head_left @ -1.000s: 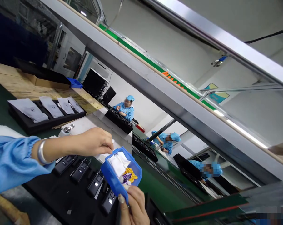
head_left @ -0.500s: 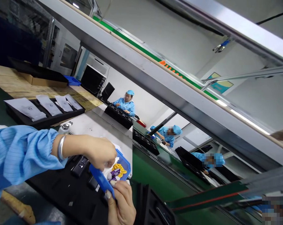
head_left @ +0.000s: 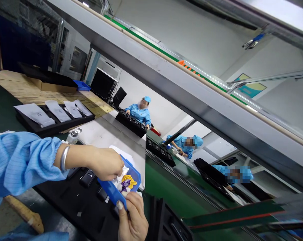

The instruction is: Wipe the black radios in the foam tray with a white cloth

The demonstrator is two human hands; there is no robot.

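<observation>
A small blue tray (head_left: 136, 172) holds white crumpled material, a yellow rubbery bundle (head_left: 129, 180) and a purple-and-white tube (head_left: 125, 184). At its near rim, my right hand (head_left: 133, 216) grips the tray between thumb and fingers. My left hand (head_left: 108, 164), with a silver bangle at the wrist, reaches over the tray's left side. Its fingers are curled down at the white material (head_left: 125, 171); the fingertips are partly hidden, so what they pinch is unclear. Below lies a black tray (head_left: 66, 197) with dark devices (head_left: 87, 177) in it.
Four white pouches (head_left: 57, 111) lie on a black tray at the left. A metal-capped bottle (head_left: 73, 136) stands behind my left wrist. Another black tray (head_left: 166, 217) is at the lower right. Three people in blue sit beyond, below a long overhead beam (head_left: 151, 70).
The view has shifted, so the background sits farther right. The blue tray and my right hand appear slightly to the right. My left hand stays at the tray's white material.
</observation>
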